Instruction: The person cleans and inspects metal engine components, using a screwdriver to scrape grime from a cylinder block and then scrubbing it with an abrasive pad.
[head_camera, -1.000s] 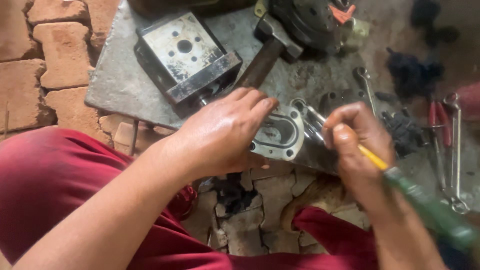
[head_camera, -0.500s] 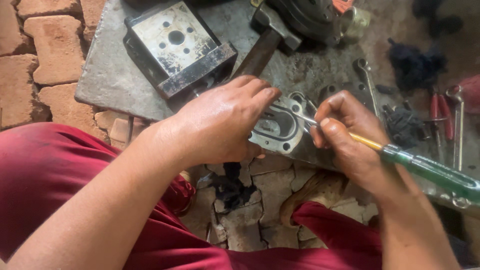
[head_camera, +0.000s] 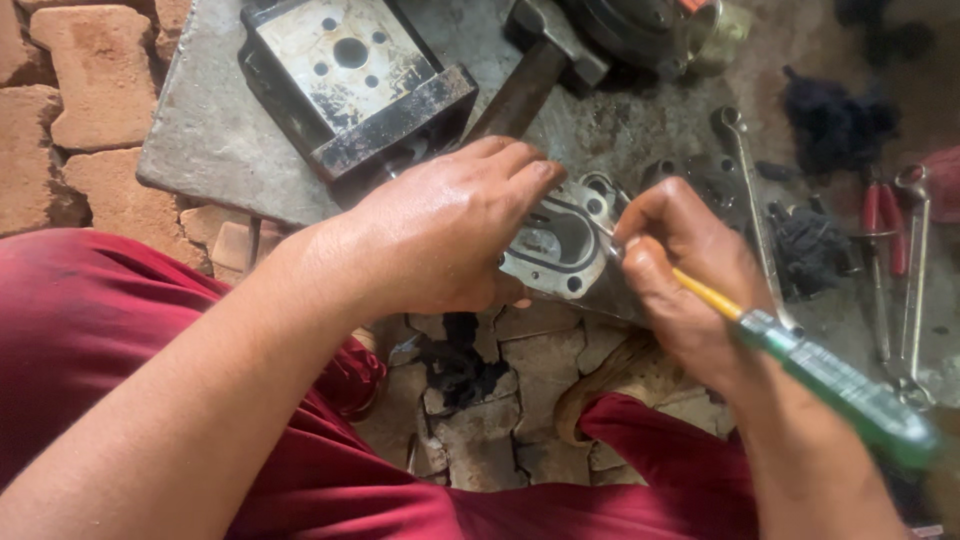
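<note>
From the head camera, the left hand (head_camera: 450, 235) lies palm down with its fingers curled over the near left side of a grey metal housing (head_camera: 562, 245), gripping it and pinning it at the near edge of the slab. The housing has an oval opening in its face and small bolt holes round the rim. The right hand (head_camera: 690, 280) is closed round a screwdriver (head_camera: 830, 375) with a green handle and yellow collar; the fingers pinch well down the shaft, and the tip, hidden by the fingers, is at the right rim of the housing. The handle sticks out to the near right and is blurred.

The housing rests on a flat grey slab (head_camera: 200, 150) laid over rough brick and cracked stone paving (head_camera: 90, 110). On the far left of the slab sits a square metal block (head_camera: 350, 85) with a pale top face drilled with holes. Just right of it lies a hammer (head_camera: 530, 85), its handle running towards the left hand's fingertips. Further right, a spanner (head_camera: 745, 190) lies lengthwise, with dark rags (head_camera: 830, 125) beyond it and red-handled pliers (head_camera: 875, 260) and another spanner (head_camera: 912, 270) at the far right edge. The person's red trousers (head_camera: 120, 350) fill the near left, both knees framing the cracked paving below the slab
</note>
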